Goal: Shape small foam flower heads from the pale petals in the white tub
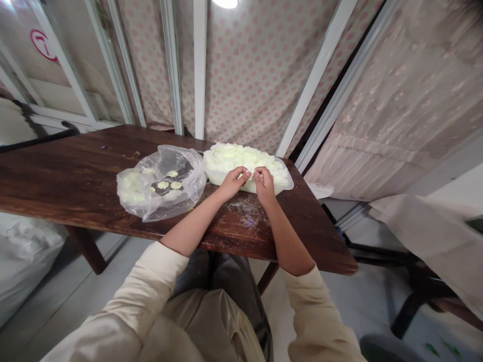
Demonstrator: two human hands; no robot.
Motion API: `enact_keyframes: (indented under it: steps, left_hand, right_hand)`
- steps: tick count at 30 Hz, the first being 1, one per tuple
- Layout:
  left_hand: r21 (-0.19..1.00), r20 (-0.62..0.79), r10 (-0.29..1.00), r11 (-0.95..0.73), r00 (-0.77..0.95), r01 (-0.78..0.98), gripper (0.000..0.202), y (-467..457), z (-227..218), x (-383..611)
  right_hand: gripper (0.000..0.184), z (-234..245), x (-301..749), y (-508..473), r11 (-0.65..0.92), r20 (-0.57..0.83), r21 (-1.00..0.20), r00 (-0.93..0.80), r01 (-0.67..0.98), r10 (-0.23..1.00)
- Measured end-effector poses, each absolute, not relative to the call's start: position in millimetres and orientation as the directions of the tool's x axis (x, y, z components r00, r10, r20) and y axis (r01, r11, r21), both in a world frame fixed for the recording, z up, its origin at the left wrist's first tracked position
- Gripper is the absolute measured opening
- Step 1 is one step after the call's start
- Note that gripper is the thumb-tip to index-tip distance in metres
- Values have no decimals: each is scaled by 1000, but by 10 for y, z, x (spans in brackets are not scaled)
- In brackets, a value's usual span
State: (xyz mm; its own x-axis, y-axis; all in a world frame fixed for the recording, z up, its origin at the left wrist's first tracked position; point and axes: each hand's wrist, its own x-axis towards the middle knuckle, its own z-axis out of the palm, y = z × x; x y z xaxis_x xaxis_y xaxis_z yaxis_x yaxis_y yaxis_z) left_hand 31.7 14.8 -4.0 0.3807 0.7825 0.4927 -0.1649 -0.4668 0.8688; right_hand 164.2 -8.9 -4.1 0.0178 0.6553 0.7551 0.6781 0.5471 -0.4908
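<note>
My left hand (234,182) and my right hand (264,183) meet at the front rim of a white plastic tub (215,178). Both are closed in a pinch, fingertips almost touching, on what looks like a small pale flower piece, mostly covered by the fingers. Heaped above the tub's rim are many pale yellow-green, ruffled flower pieces (237,155). To the left of the tub lies a clear plastic bag (158,208), its mouth spread wide. Several similar pale yellow flowers (163,185) show in or on it.
Whitish grains (245,213) are scattered over the dark wooden table (86,171) in front of the tub. Glass panels with a dotted curtain (260,75) stand behind the table. A large translucent sack (26,256) rests on the floor at left; a cloth-draped frame (426,241) is at right.
</note>
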Motion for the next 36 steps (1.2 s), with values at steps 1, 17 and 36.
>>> enact_keyframes:
  steps: [1,17,36]
  left_hand:
    - [865,498,774,-475,390,-161,31,153,-46,320]
    - [883,466,778,-436,420,-171,38,168,-115,387]
    - [866,485,774,-491,408,-96,37,138,-83,377]
  right_hand:
    - [28,-38,1633,-81,572,736,-542,20,615,676]
    - [36,-47,1606,-97,539,692,-604,51,587,720]
    - [37,-41,1599,-86,586,659,-711,77,387,749]
